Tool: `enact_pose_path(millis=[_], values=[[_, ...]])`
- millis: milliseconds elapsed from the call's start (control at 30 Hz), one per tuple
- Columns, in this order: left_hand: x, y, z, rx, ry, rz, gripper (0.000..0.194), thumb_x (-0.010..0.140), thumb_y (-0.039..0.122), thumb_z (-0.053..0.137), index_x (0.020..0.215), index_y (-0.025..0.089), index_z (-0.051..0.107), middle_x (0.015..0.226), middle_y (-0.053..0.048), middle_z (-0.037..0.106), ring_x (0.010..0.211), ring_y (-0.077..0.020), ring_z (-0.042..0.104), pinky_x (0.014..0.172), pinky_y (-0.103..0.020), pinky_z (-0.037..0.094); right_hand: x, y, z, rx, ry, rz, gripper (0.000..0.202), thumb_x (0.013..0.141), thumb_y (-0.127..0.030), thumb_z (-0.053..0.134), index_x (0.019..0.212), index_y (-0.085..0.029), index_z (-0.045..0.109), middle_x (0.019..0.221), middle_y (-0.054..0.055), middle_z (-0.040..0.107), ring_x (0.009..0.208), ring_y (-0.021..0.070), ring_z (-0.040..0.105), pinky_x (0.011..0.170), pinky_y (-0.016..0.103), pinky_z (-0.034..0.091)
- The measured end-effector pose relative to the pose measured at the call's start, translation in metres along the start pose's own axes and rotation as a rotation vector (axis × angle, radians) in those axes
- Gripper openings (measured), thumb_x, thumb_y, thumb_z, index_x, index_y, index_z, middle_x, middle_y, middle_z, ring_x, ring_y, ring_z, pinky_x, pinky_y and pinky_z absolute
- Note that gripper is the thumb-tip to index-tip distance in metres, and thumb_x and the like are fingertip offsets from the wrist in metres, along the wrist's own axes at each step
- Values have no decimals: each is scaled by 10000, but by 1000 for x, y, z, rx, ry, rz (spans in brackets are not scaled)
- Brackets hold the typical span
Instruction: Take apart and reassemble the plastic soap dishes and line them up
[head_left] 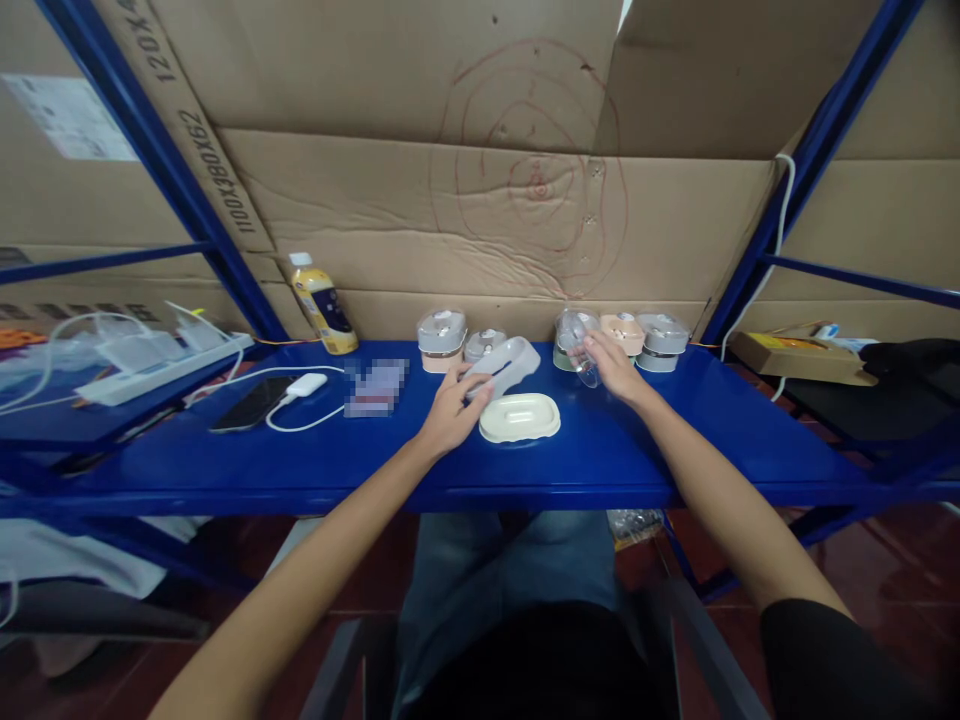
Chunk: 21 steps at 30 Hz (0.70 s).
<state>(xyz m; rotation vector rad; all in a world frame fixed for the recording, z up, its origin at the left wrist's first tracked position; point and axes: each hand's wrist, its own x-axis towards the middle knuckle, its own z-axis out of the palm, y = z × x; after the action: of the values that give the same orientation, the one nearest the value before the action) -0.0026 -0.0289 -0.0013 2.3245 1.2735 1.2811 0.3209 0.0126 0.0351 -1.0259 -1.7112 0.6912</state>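
thumb and fingers of the left hand (456, 405) are closed on the near end of a translucent whitish plastic piece, long and round-cornered with a slot along its middle (516, 366), which is held tilted, its far end pointing away to the right. over on the other side, the right hand (613, 368) grasps a clear, colourless moulded plastic piece (589, 374) by its right edge, and from where i stand i can't make out whether that piece touches the container behind it. between the two hands, nearer the front edge of the blue metal table (637, 455), a cream-coloured oval plastic tray with a raised rim (520, 418) lies flat, just below the translucent piece.

along the back stand small containers with clear domed lids: a beige one (442, 358) and a grey one (484, 345) beyond the left hand, then a green one (561, 354), a peach one (624, 326) and another grey one (661, 345) beyond the right. off to the left i see a yellow drink bottle with a white cap and dark label (324, 305), and a black phone (252, 404) beside a white charging block (307, 385) with its cable. red rings are drawn on the brown cardboard wall (360, 200) behind.
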Motion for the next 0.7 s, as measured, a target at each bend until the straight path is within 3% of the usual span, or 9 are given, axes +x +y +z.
enact_pose_path(millis=[167, 367, 467, 600, 700], values=[[-8, 10, -1, 39, -282, 108, 452, 1001, 545, 594, 1279, 237, 774, 1502, -138, 497, 1464, -366, 505, 1242, -521, 437, 2, 2, -1, 1, 13, -12, 627, 942, -783, 533, 1262, -260, 663, 1097, 102, 770, 961, 284, 757, 872, 470, 637], [-9, 14, -1, 29, -352, 110, 465, 957, 537, 683, 1330, 265, 735, 1471, -128, 538, 1377, -340, 595, 1219, -509, 464, 1, 4, 0, -44, 3, -18, 586, 972, -713, 543, 1315, -252, 653, 1122, 109, 783, 965, 293, 766, 930, 514, 626], [-7, 10, 1, -3, -329, 81, 718, 871, 544, 793, 1486, 240, 583, 1454, -140, 594, 1369, -357, 601, 1207, -536, 462, -4, -1, 6, -133, -75, -88, 577, 969, -662, 590, 1357, -240, 654, 1142, 104, 794, 1006, 302, 764, 955, 525, 611], [-6, 5, 7, -154, -297, -68, 1208, 713, 547, 924, 1659, 220, 248, 1466, -186, 617, 1362, -393, 620, 1169, -576, 480, -14, -17, 25, -278, -244, -311, 687, 824, -610, 806, 1383, -227, 687, 1330, 115, 745, 1196, 313, 716, 1081, 508, 549], [-6, 2, 11, -270, -303, -74, 1307, 683, 512, 955, 1680, 222, 161, 1515, -219, 589, 1420, -399, 585, 1198, -586, 446, -20, -28, 43, -361, -364, -398, 778, 765, -604, 867, 1421, -228, 688, 1369, 133, 714, 1239, 320, 691, 1107, 499, 527]])
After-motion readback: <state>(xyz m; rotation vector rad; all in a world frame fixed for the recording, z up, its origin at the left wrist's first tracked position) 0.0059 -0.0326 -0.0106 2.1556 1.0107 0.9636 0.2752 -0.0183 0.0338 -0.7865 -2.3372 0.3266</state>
